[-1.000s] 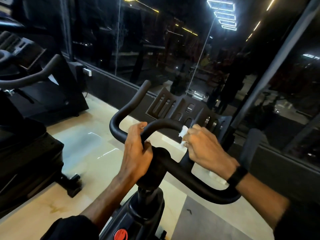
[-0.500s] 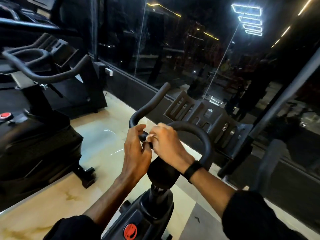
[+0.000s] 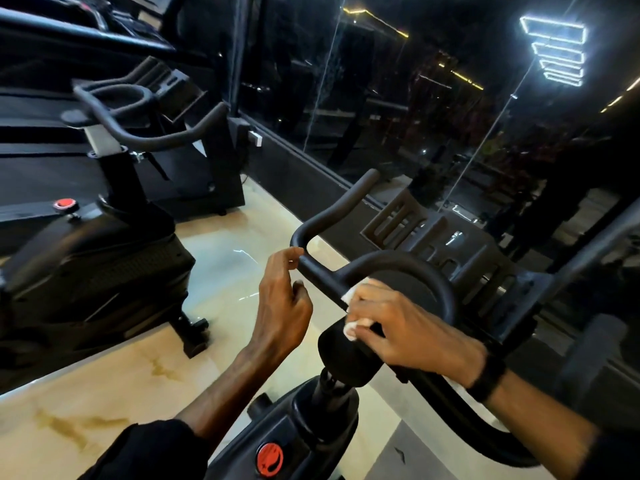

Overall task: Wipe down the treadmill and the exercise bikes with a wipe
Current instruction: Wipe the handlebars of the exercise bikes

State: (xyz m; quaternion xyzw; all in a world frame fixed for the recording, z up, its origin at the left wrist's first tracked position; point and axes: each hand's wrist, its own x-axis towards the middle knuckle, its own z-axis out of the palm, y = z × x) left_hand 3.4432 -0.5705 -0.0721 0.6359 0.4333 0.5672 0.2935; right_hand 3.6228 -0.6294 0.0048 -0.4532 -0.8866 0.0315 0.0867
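Note:
A black exercise bike stands right in front of me; its handlebar [image 3: 332, 213] curves up and away, with a round centre hub [image 3: 346, 355] below. My right hand [image 3: 405, 327] presses a white wipe [image 3: 351, 325] against the bar just above the hub. My left hand [image 3: 284, 299] hovers off the left side of the bar, fingers loosely curled and apart, holding nothing. A red knob [image 3: 270, 459] sits on the bike frame below. A second exercise bike [image 3: 104, 251] stands to the left, and the treadmill [image 3: 41, 133] lies behind it.
A dark glass wall [image 3: 346, 98] runs along the far side, reflecting ceiling lights. The black device holder [image 3: 443, 251] sits beyond the handlebar. Pale glossy floor [image 3: 221, 258] shows between the two bikes.
My left hand has let go of the handlebar and opened. My right hand with the wipe has slid along the bar from the right side toward the centre hub. The view has shifted right.

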